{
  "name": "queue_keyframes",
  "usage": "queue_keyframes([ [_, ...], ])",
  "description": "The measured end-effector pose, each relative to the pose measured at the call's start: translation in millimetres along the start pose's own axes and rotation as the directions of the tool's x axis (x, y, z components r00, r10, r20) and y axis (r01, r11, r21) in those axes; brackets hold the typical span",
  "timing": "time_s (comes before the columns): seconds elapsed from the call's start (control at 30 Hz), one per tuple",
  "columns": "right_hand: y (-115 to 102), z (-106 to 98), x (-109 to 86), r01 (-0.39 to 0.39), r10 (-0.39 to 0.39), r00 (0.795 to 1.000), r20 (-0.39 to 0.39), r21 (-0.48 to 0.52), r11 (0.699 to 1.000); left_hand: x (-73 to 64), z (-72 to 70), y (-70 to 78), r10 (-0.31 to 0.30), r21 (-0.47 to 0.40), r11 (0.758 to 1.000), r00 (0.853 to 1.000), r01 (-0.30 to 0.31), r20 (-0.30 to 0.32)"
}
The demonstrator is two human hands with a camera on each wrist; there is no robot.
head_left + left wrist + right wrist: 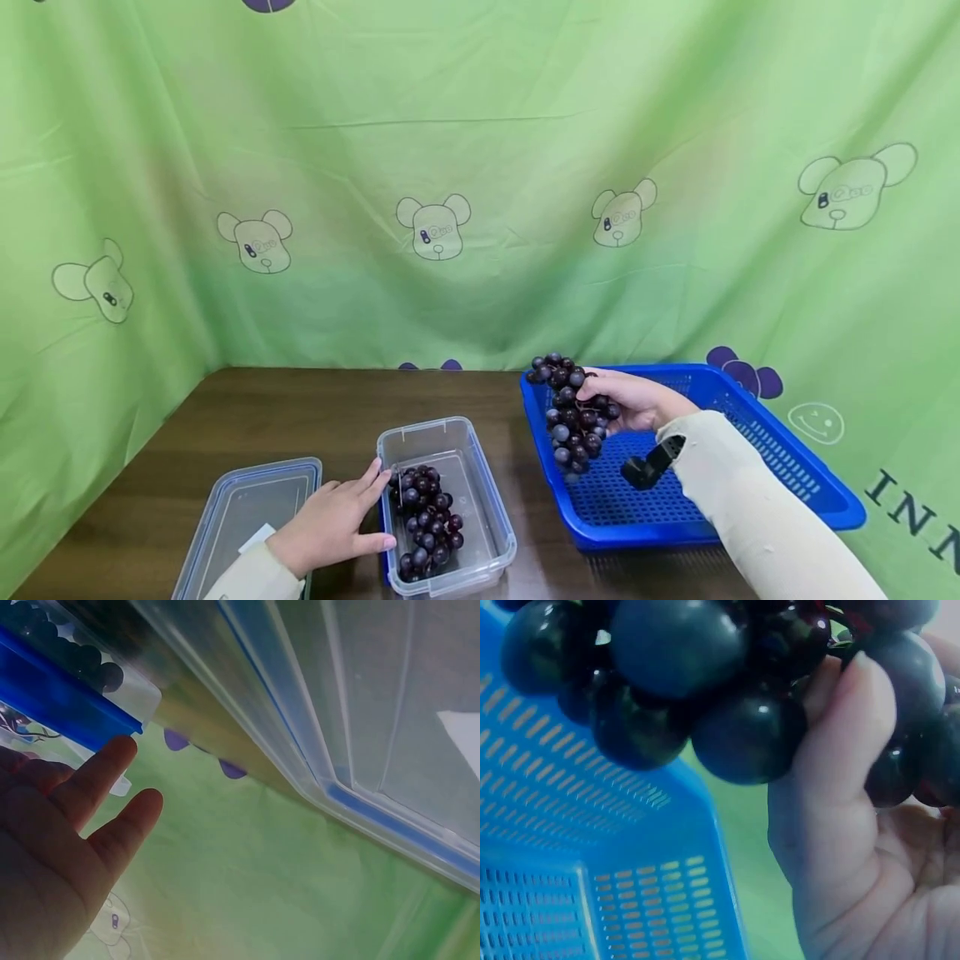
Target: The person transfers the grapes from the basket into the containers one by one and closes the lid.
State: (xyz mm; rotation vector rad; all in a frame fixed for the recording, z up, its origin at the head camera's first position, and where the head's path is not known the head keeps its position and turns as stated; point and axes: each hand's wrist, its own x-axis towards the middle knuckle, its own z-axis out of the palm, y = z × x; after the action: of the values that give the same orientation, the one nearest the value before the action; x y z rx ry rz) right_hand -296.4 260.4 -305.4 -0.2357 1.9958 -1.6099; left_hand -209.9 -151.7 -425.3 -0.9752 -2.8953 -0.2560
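Note:
My right hand [633, 398] grips a bunch of dark grapes [576, 425] above the left rim of a blue slotted basket [637, 492]. In the right wrist view, the thumb [847, 742] presses among the large dark grapes [750, 735]. A second bunch of dark grapes [429, 521] lies along the left side inside a clear plastic container [480, 533]. My left hand [337, 517] rests at that container's left wall with its fingers spread and fairly straight. The left wrist view shows its fingertips by a blue edge [75, 697] of the container.
A clear lid with a blue seal [262, 492] lies left of the container, partly under the left forearm. A white paper piece [257, 537] shows on it. Brown wooden tabletop [360, 400] carries everything, and a green printed cloth [480, 292] hangs behind.

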Motion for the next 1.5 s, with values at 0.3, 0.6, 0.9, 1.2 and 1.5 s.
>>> queue_keyframes([
  [0.3,-10.9,13.2,0.3,0.016,-0.016,0.999,0.028,0.016,1.000,-1.6,2.8,0.2,0.012,-0.007,1.000,1.000,-0.012,0.011],
  [0.6,-21.9,34.6,10.6,0.023,-0.023,0.999,0.045,0.009,1.000,1.0,-1.3,-0.7,0.005,-0.007,1.000,1.000,-0.005,0.015],
  [0.9,-19.9,67.2,28.1,-0.004,0.007,0.999,0.047,-0.064,0.998,0.1,-5.9,1.6,0.011,-0.003,1.000,1.000,-0.011,0.015],
  [1.2,-15.6,98.8,41.6,-0.004,0.006,0.999,0.053,-0.044,0.999,1.2,-6.8,0.6,-0.011,-0.028,1.000,1.000,0.011,0.023],
  [1.5,-4.6,125.7,49.5,-0.012,0.013,0.999,0.041,-0.027,1.000,1.3,-4.2,1.3,-0.013,-0.039,0.999,1.000,0.014,0.027],
])
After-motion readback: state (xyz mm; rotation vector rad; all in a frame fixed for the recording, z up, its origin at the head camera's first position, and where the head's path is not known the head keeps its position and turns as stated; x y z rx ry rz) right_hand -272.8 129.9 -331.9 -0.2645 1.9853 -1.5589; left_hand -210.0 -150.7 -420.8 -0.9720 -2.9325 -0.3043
